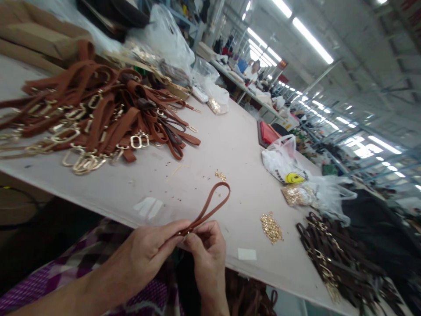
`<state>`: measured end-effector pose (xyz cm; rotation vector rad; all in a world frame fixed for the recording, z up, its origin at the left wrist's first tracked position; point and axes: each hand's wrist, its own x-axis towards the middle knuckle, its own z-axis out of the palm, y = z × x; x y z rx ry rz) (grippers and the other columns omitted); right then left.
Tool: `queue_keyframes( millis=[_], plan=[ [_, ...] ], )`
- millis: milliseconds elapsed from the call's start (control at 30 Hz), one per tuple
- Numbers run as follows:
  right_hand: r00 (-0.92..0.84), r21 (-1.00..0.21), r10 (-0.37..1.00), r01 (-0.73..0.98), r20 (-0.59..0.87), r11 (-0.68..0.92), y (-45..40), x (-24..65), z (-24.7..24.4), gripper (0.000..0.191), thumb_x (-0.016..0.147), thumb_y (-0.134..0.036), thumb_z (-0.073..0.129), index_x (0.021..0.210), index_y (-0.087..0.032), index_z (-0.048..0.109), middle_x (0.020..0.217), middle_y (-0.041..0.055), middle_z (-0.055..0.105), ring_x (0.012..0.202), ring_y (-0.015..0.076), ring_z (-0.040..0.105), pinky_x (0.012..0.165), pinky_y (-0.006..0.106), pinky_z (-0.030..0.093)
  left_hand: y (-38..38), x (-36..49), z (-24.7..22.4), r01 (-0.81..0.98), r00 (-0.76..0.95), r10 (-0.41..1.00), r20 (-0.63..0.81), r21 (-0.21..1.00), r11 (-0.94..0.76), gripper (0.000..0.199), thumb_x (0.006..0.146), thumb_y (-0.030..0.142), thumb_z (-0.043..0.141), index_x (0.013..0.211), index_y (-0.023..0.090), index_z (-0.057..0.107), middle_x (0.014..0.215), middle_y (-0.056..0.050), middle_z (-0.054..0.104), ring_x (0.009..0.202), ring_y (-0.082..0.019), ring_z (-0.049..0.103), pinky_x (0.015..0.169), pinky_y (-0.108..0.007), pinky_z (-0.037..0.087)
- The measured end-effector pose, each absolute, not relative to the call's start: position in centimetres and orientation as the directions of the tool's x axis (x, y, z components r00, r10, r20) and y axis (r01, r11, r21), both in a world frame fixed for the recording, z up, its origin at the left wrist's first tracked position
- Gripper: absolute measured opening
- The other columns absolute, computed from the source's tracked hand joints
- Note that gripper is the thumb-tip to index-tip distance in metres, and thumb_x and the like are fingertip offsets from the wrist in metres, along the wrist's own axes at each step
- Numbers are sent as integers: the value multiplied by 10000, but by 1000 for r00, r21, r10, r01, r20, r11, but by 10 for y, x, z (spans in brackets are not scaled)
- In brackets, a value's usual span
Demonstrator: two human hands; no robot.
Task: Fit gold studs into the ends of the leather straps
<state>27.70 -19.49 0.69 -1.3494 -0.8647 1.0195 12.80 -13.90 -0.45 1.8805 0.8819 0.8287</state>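
Note:
A brown leather strap [215, 213] is bent into a narrow loop that points away from me over the table's front edge. Its ends come together between my two hands. My left hand [148, 248] pinches the strap ends between thumb and fingers. From the right, my right hand [207, 250] closes its thumb and curled fingers at the same spot, where a small shiny bit of metal shows. Fingers hide most of the join. Just beyond the loop lies a small cluster of gold metal pieces [220, 175]; a larger pile of gold pieces [271, 228] sits to the right.
Brown straps with gold buckles [108, 118] are heaped at the left of the table [226, 140]. Dark straps [342, 263] lie at the right. Plastic bags [283, 160] stand behind the gold pile. A white paper piece [247, 254] lies near the front edge. A person [252, 72] is far back.

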Motion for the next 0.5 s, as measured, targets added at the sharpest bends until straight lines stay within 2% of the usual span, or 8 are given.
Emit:
queue_keyframes(
  millis=[133,267,333,400,500],
  plan=[
    [390,-998,920,-66,-32,-7,-195,277,6,131,785,-218,679,807,-200,551,774,-33,605,730,118,547,682,250,480,-137,132,-16,192,491,797,352,849,-493,352,859,221,609,1190,304,699,1089,45,758,940,-148,737,868,-118,535],
    [404,-992,914,-124,-38,14,-197,280,5,175,763,-208,702,842,-205,546,789,-33,604,746,125,545,690,259,467,-140,137,-27,138,492,774,397,843,-520,401,817,200,662,1188,347,698,1098,59,752,938,-157,739,885,-123,532],
    [404,-990,914,-142,-41,19,-197,283,3,201,757,-206,709,866,-209,540,810,-25,621,767,136,560,710,276,474,-141,138,-32,129,498,792,353,873,-471,410,802,212,679,1180,368,700,1110,61,747,958,-177,734,903,-152,537],
    [401,-989,915,-148,-39,23,-197,287,1,218,760,-196,701,901,-215,535,829,-19,636,778,143,574,716,285,481,-139,140,-35,129,498,833,242,929,-347,369,791,256,697,1140,375,723,1097,57,752,979,-208,728,917,-195,547],
    [421,-990,907,-136,-22,39,-196,291,0,341,728,-173,716,1009,-227,530,845,-20,649,775,148,586,701,288,493,-132,146,-27,52,557,831,-15,999,-17,268,801,369,702,1058,332,766,1093,19,757,1055,-257,694,950,-270,549]
  ],
)
